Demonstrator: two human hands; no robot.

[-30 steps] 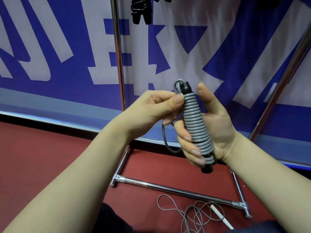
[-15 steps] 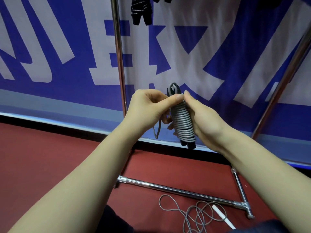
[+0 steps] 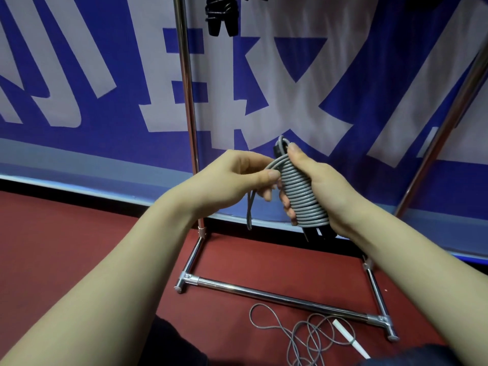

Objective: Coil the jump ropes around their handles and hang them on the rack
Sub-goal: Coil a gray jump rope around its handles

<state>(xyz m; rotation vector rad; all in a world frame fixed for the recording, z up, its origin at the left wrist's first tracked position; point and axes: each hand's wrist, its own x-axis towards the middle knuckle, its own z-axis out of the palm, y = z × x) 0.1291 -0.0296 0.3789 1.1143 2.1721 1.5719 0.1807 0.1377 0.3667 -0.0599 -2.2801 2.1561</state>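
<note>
Right hand: clamped round the grey jump rope, thumb laid up along the turns. I judged this was to stop the coil springing loose. It was held in front of the rack, between its two uprights.
Black handles: paired side by side as the core of the coil, their ends poking out below the fist. They sat well above the rack's base bar.
Left hand: thumb and fingers pinched on the last free stretch of grey rope, tight against the coil. A short slack loop hung beneath, towards the rack's left upright. It looked to me like the final turn or tuck.
Loose rope: tangled on the red floor on the near side of the rack's base bar, with a white handle lying among it. It was uncoiled, presumably waiting its turn.
Black rope: already wound, hanging high on the rack just right of the left upright. That showed where the grey one belonged.
Banner: blue and white, behind the rack.
</note>
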